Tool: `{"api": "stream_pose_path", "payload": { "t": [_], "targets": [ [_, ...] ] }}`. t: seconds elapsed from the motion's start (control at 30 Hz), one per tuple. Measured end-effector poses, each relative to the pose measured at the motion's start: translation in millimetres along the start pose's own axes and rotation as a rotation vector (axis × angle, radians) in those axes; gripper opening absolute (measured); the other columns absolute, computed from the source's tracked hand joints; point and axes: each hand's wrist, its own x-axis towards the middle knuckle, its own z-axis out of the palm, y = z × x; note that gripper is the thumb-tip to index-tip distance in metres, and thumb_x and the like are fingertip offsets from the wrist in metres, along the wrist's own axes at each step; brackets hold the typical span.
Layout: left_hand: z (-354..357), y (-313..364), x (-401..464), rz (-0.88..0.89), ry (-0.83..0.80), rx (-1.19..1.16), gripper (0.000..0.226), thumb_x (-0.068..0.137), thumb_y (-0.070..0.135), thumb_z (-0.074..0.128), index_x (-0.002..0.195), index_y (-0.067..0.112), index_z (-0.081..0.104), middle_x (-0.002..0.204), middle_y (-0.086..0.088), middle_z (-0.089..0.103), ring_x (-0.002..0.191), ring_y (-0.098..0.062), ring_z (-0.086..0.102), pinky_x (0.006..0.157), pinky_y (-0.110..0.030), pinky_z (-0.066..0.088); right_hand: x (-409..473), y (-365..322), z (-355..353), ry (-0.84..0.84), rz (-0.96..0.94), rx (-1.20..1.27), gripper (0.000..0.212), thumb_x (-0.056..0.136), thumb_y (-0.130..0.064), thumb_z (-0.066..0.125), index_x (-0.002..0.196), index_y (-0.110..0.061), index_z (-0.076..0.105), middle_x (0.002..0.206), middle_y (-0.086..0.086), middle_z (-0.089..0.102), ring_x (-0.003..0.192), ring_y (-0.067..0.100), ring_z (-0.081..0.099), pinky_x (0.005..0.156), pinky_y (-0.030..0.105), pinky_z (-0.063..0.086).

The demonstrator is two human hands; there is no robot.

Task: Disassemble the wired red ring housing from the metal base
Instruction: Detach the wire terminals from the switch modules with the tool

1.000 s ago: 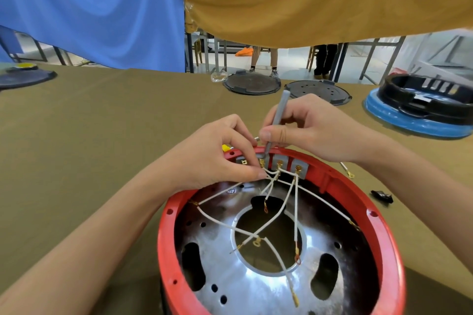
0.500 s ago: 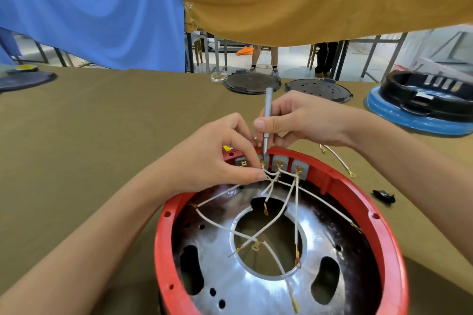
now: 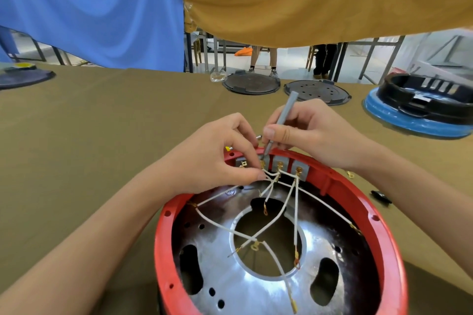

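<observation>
The red ring housing point(image 3: 389, 245) sits around a shiny metal base point(image 3: 245, 286) with a round centre hole, low in the head view. White wires point(image 3: 289, 197) with brass lugs cross the base from grey terminal blocks point(image 3: 298, 169) on the ring's far wall. My left hand point(image 3: 212, 158) pinches a wire end at the leftmost terminals. My right hand point(image 3: 307, 133) grips a thin grey screwdriver point(image 3: 282, 120), tilted, its tip down at a terminal screw beside my left fingers.
Olive cloth covers the table point(image 3: 102, 140). Two dark round lids point(image 3: 250, 83) lie at the far edge, and a blue-and-black pot part point(image 3: 419, 112) stands far right. A small black piece point(image 3: 381, 196) and a loose brass lug point(image 3: 350, 174) lie right of the ring.
The screwdriver stood upright half a second ago and now leans to the right again, its tip still at the terminal. My left hand keeps its pinch on the wire.
</observation>
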Motion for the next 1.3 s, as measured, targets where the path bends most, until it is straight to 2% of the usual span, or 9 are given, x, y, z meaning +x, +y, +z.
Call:
{"api": "stream_pose_path", "payload": {
  "t": [0.2, 0.37, 0.53, 0.63, 0.73, 0.83, 0.97, 1.13, 1.3],
  "targets": [
    [-3, 2, 0, 0.063, -0.073, -0.033, 0.003, 0.078, 0.029, 0.081, 0.079, 0.026, 0.080, 0.104, 0.009, 0.052, 0.103, -0.016, 0.057, 0.092, -0.031, 0.048, 1, 2, -2, -0.032, 0.089, 0.080, 0.018, 0.089, -0.029, 0.064, 0.085, -0.014, 0.072, 0.076, 0.006, 0.070, 0.070, 0.018, 0.064, 0.068, 0.027, 0.054],
    [-4, 3, 1, 0.087, -0.114, -0.050, 0.004, 0.078, 0.029, 0.080, 0.081, 0.026, 0.080, 0.101, 0.009, 0.052, 0.096, -0.010, 0.055, 0.085, -0.018, 0.043, 8, 5, -5, -0.111, 0.235, 0.174, 0.018, 0.088, -0.034, 0.065, 0.080, -0.020, 0.073, 0.074, -0.005, 0.069, 0.067, 0.006, 0.060, 0.066, 0.017, 0.052],
    [-3, 3, 1, 0.076, -0.102, -0.056, 0.005, 0.077, 0.031, 0.081, 0.081, 0.028, 0.081, 0.098, 0.008, 0.049, 0.097, -0.017, 0.055, 0.088, -0.022, 0.046, 21, 5, -8, -0.209, 0.388, 0.201, 0.036, 0.076, -0.048, 0.069, 0.088, -0.015, 0.073, 0.081, -0.002, 0.069, 0.070, 0.008, 0.057, 0.073, 0.025, 0.050],
    [-3, 2, 1, 0.087, -0.104, -0.060, 0.007, 0.077, 0.033, 0.081, 0.082, 0.029, 0.080, 0.093, 0.008, 0.046, 0.096, -0.016, 0.052, 0.087, -0.020, 0.043, 23, 8, -7, -0.263, 0.445, 0.284, 0.025, 0.077, -0.046, 0.069, 0.077, -0.023, 0.076, 0.074, -0.004, 0.065, 0.067, 0.006, 0.057, 0.070, 0.021, 0.051],
    [-4, 1, 1, 0.096, -0.113, -0.052, 0.009, 0.077, 0.037, 0.080, 0.083, 0.030, 0.080, 0.088, 0.010, 0.040, 0.090, -0.011, 0.048, 0.083, -0.015, 0.038, 22, 12, -6, -0.271, 0.466, 0.321, 0.024, 0.078, -0.047, 0.067, 0.072, -0.025, 0.075, 0.070, -0.005, 0.064, 0.066, 0.006, 0.057, 0.071, 0.023, 0.049],
    [-3, 2, 0, 0.084, -0.101, -0.040, 0.008, 0.077, 0.038, 0.080, 0.081, 0.031, 0.080, 0.085, 0.010, 0.039, 0.086, -0.010, 0.046, 0.079, -0.014, 0.037, 19, 9, -6, -0.234, 0.423, 0.266, 0.026, 0.079, -0.048, 0.066, 0.073, -0.024, 0.075, 0.072, -0.003, 0.066, 0.068, 0.008, 0.060, 0.072, 0.024, 0.052],
    [-2, 4, -1, 0.038, -0.054, 0.002, 0.005, 0.075, 0.036, 0.082, 0.075, 0.033, 0.078, 0.082, 0.013, 0.039, 0.081, -0.008, 0.048, 0.074, -0.013, 0.037, 12, -4, -10, -0.163, 0.243, 0.056, 0.031, 0.082, -0.047, 0.064, 0.086, -0.018, 0.073, 0.072, -0.007, 0.069, 0.069, 0.006, 0.066, 0.066, 0.018, 0.055],
    [-2, 5, -1, 0.015, -0.034, 0.047, 0.005, 0.073, 0.037, 0.081, 0.075, 0.033, 0.078, 0.080, 0.016, 0.042, 0.082, -0.005, 0.049, 0.073, -0.014, 0.035, 2, -11, -2, -0.096, 0.000, -0.053, 0.017, 0.086, -0.032, 0.065, 0.085, -0.017, 0.072, 0.071, -0.011, 0.066, 0.066, 0.003, 0.062, 0.066, 0.017, 0.049],
    [-2, 4, -1, 0.037, -0.034, 0.046, 0.008, 0.073, 0.041, 0.080, 0.074, 0.034, 0.078, 0.079, 0.016, 0.044, 0.085, -0.008, 0.048, 0.075, -0.015, 0.034, 8, -11, -4, -0.093, 0.171, -0.001, 0.032, 0.082, -0.039, 0.065, 0.088, -0.009, 0.074, 0.070, 0.000, 0.069, 0.065, 0.007, 0.065, 0.064, 0.019, 0.054]
  ]
}}
